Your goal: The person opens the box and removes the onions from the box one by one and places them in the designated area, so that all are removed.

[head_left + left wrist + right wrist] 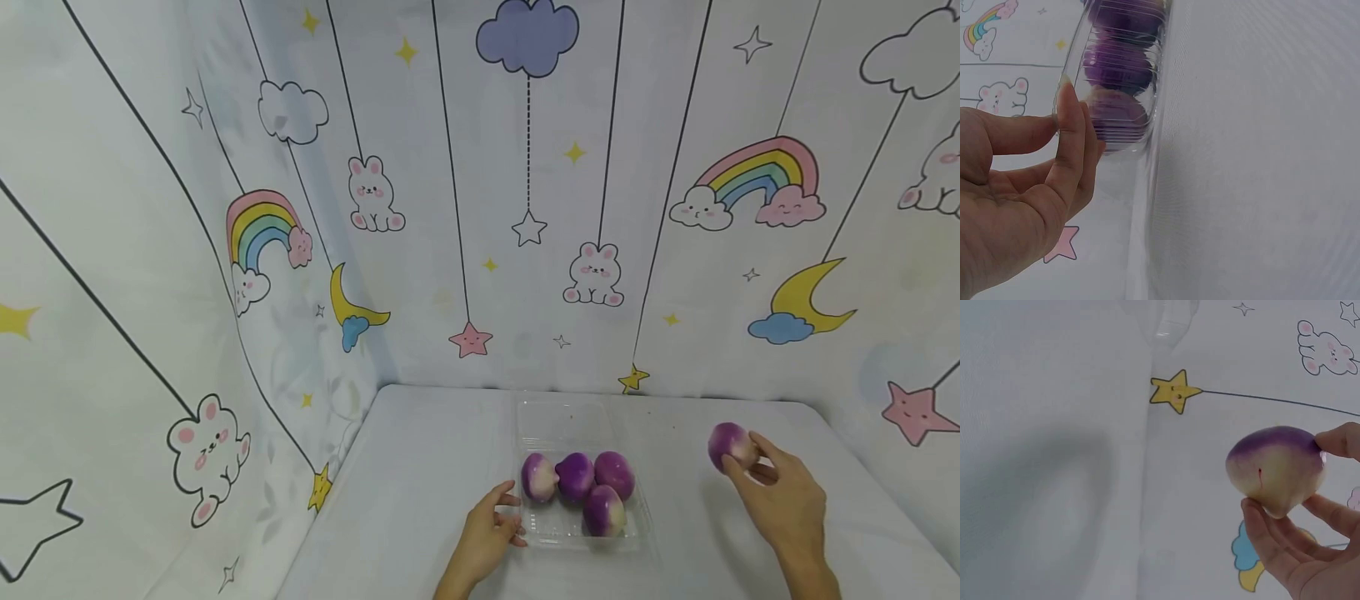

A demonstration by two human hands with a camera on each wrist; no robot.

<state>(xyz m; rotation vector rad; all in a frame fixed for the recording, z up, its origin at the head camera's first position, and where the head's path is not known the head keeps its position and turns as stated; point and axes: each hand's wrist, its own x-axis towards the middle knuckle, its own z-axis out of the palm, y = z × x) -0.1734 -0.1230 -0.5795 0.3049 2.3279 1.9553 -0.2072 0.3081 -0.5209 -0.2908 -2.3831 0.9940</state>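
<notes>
A purple-and-white turnip (729,447) is held up over the right part of the table by my right hand (783,492). In the right wrist view the thumb and fingertips grip this turnip (1277,467), its pale pointed tip facing down. A clear plastic clamshell box (551,527) stands in the middle with several more turnips (576,477) inside. My left hand (486,533) is at the box's left side. Up close, the left thumb and fingers (1069,134) pinch the box's rim, and turnips (1116,115) show through the ribbed wall.
The clear lid (564,423) is folded back behind the box. A white-covered table (420,467) lies below. Behind and to the left hangs a white curtain (420,275) printed with rabbits, stars and rainbows, meeting the table's back edge.
</notes>
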